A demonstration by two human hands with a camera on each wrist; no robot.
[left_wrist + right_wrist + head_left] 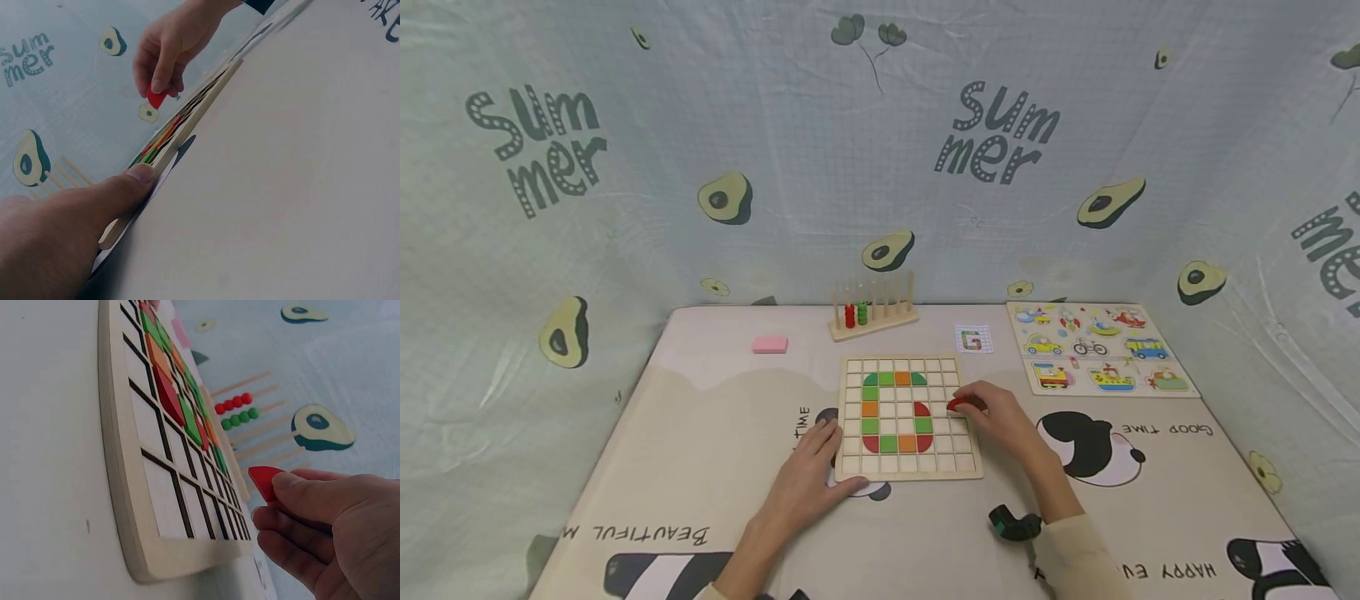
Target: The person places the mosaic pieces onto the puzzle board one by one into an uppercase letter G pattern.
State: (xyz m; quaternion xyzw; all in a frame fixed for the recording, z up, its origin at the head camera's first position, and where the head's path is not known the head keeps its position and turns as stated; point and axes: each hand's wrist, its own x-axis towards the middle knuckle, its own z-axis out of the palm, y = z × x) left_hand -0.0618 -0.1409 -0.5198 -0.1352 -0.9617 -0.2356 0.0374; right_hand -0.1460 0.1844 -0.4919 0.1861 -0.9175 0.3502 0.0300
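A wooden grid board (910,472) lies on the table, its green, orange and red tiles forming a G-like outline. My left hand (814,467) rests at the board's lower left corner, with the thumb touching the near edge and the other fingers along the left side. Between thumb and fingers, my right hand (1000,414) pinches a red quarter-round tile (263,480). It holds that tile above the board's right side, to the right of the red rounded tile (922,409) set in the grid. In the left wrist view the left thumb (140,173) lies on the board's rim.
Behind the board stands a wooden peg rack (880,323) with red and green beads. A small pattern card (974,339) lies right of it, and a vehicle picture puzzle (1101,348) farther right. A pink block (771,345) sits back left; a black strap-like object (1015,523) is near the right forearm.
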